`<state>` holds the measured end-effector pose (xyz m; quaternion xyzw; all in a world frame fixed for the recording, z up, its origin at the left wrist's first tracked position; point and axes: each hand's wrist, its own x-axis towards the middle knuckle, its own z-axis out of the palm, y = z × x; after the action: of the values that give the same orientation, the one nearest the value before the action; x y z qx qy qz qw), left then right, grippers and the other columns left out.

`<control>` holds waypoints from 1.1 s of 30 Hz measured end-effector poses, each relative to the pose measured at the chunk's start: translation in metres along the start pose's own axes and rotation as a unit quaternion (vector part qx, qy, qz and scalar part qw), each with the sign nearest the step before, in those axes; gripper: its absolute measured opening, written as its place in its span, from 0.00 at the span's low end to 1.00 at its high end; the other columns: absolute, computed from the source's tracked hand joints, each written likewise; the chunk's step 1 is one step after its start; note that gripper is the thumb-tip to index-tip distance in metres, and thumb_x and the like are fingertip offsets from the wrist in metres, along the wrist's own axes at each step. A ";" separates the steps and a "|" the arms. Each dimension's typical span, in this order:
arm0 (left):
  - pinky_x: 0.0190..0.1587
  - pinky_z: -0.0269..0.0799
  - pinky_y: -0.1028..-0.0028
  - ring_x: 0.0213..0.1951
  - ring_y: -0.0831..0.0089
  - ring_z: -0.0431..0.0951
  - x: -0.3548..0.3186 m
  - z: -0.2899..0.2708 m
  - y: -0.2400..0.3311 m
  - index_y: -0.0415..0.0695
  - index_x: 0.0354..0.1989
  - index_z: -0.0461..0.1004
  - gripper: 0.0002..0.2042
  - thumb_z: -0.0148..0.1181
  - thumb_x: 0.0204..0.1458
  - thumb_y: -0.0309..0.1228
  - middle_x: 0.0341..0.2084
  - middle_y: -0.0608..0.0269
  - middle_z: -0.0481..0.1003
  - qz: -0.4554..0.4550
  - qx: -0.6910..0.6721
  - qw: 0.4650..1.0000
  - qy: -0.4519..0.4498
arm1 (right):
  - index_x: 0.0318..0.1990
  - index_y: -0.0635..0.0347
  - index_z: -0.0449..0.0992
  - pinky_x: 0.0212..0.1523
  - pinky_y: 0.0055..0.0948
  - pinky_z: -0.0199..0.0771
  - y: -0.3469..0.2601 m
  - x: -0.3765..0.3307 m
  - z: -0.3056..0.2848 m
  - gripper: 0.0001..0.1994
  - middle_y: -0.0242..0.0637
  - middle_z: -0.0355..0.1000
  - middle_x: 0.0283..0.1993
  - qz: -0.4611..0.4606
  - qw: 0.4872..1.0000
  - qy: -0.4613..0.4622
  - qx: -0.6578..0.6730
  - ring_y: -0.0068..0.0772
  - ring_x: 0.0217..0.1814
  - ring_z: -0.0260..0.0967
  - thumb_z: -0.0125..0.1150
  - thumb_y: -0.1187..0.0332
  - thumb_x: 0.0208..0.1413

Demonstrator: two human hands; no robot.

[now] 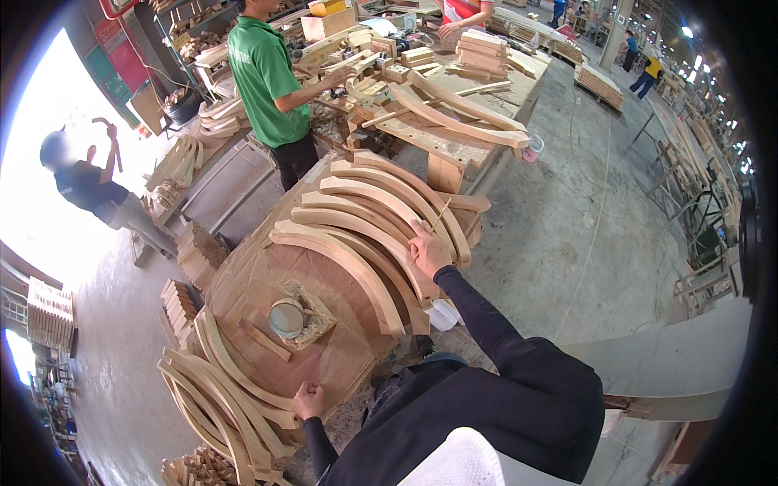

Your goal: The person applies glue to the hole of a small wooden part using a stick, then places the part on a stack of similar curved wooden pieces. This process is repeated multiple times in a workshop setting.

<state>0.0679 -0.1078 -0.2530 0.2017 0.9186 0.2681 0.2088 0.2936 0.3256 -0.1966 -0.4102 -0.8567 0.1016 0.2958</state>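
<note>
My right hand (429,249) is closed around a thin wooden stick (442,215) that points up and away. It is over a row of pale curved wooden pieces (348,212) laid side by side on the board-covered table (332,368). My left hand (308,401), fingers curled, is at the near end of a curved wooden piece (223,354) in another group at the left. Whether its fingers grip that piece is hard to make out. Between the groups, a round cup (287,317) stands on a dusty block, beside a flat wooden strip (265,338).
A white plastic container (442,314) is by the table's right edge. Beyond, a person in green (271,77) works at a bench (478,154) with more curved pieces (462,113). Another person (85,182) stands far left. Stacked wood blocks (201,253) flank the table; concrete floor lies right.
</note>
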 end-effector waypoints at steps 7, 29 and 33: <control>0.30 0.73 0.74 0.23 0.75 0.79 -0.002 -0.003 0.009 0.46 0.28 0.79 0.07 0.61 0.41 0.33 0.18 0.67 0.78 -0.006 0.012 1.000 -0.001 | 0.24 0.57 0.76 0.50 0.37 0.71 0.003 0.000 0.003 0.02 0.41 0.63 0.63 -0.004 1.000 0.010 -0.013 0.47 0.62 0.63 0.59 0.73 0.43; 0.31 0.73 0.73 0.23 0.75 0.78 -0.001 0.000 0.002 0.46 0.29 0.79 0.08 0.62 0.41 0.33 0.19 0.68 0.78 -0.003 -0.003 1.000 0.011 | 0.23 0.57 0.76 0.48 0.37 0.71 0.003 0.000 0.004 0.02 0.41 0.64 0.63 -0.001 1.000 0.004 -0.006 0.48 0.63 0.63 0.58 0.73 0.43; 0.31 0.73 0.73 0.23 0.75 0.79 0.003 0.004 -0.005 0.46 0.30 0.79 0.08 0.62 0.41 0.34 0.19 0.67 0.78 -0.007 -0.020 1.000 0.004 | 0.22 0.57 0.76 0.49 0.36 0.71 0.002 0.000 0.003 0.02 0.41 0.64 0.63 0.002 1.000 0.005 -0.007 0.48 0.63 0.63 0.59 0.73 0.43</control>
<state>0.0663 -0.1087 -0.2594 0.1903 0.9154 0.2855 0.2106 0.2929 0.3273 -0.1992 -0.4144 -0.8550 0.0945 0.2972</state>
